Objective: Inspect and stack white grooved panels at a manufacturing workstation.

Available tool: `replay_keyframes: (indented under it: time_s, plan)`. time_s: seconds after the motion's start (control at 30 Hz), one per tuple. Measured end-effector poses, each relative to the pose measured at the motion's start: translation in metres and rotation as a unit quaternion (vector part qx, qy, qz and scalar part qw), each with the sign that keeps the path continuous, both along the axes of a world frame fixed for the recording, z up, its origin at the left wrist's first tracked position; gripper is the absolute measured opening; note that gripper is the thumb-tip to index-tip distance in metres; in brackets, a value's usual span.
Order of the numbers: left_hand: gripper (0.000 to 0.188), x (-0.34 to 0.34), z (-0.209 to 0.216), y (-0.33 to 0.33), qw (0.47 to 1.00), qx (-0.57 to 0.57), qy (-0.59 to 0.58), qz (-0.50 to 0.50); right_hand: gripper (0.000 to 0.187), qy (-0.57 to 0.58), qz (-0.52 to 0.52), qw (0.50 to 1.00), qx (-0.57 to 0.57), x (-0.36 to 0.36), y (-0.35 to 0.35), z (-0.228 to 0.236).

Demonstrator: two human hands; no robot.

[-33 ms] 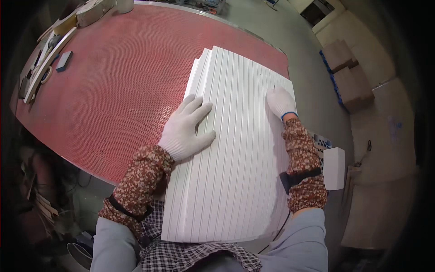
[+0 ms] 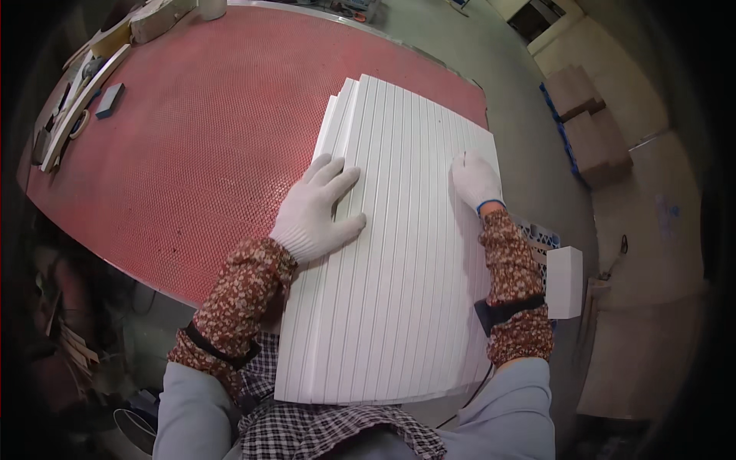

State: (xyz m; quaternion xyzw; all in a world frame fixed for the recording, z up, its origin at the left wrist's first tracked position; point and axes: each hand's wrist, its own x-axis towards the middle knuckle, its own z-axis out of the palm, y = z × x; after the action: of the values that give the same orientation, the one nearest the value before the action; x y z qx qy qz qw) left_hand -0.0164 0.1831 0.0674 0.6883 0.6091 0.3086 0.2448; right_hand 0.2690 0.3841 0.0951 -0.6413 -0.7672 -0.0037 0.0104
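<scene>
Nothing moved since prev frame: both hands same spots.
Left hand (image 2: 316, 213) & right hand (image 2: 475, 180) unclenched, flat on white ribbed panels (image 2: 399, 307), red surface (image 2: 192, 138).

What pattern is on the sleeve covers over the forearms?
A small floral print, reddish-brown with pale flowers, on the sleeve covers; clearest in the head view.

Bright even overhead light, sharp centre, dark fisheye-bent rim, soft shadows.

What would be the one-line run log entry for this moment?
left hand: flat on white grooved panel stack | right hand: pressing stack's right side | stack: on red mesh table, overhanging near edge
</scene>
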Motion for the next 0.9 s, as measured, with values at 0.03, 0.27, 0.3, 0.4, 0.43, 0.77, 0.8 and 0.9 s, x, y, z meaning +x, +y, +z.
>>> replay_keyframes:
  time_s: [0.03,0.27,0.3,0.4,0.43,0.77,0.8,0.9]
  plan:
    - [0.077,-0.001,-0.003,-0.002,1.000,0.003,0.002,0.006,0.047,0.003,-0.003,1.000,-0.020,0.002,-0.031,-0.002]
    - [0.074,0.005,-0.026,-0.005,0.995,0.080,0.045,0.035,0.043,0.011,-0.053,0.998,-0.033,0.047,-0.269,-0.005]
    - [0.074,0.004,-0.030,-0.004,0.995,0.074,0.054,0.049,0.039,0.029,-0.040,0.999,-0.009,0.048,-0.295,-0.007]
    - [0.076,-0.001,-0.037,0.003,0.996,0.049,0.058,0.049,0.031,0.043,-0.024,0.998,0.050,0.052,-0.355,-0.017]
    - [0.077,-0.007,-0.045,0.007,0.994,0.058,0.065,0.063,0.029,0.047,-0.005,0.995,0.088,0.053,-0.367,-0.024]
    - [0.081,-0.014,-0.073,0.012,0.998,0.013,0.033,0.057,0.025,0.070,-0.080,0.994,0.030,0.043,-0.438,-0.022]
    - [0.081,-0.013,-0.077,0.012,0.998,0.010,0.036,0.054,0.024,0.104,-0.094,0.990,0.023,0.040,-0.435,-0.022]
    - [0.081,-0.005,-0.085,0.025,0.997,0.039,0.037,0.063,0.025,0.066,-0.054,0.996,0.037,0.045,-0.421,-0.029]
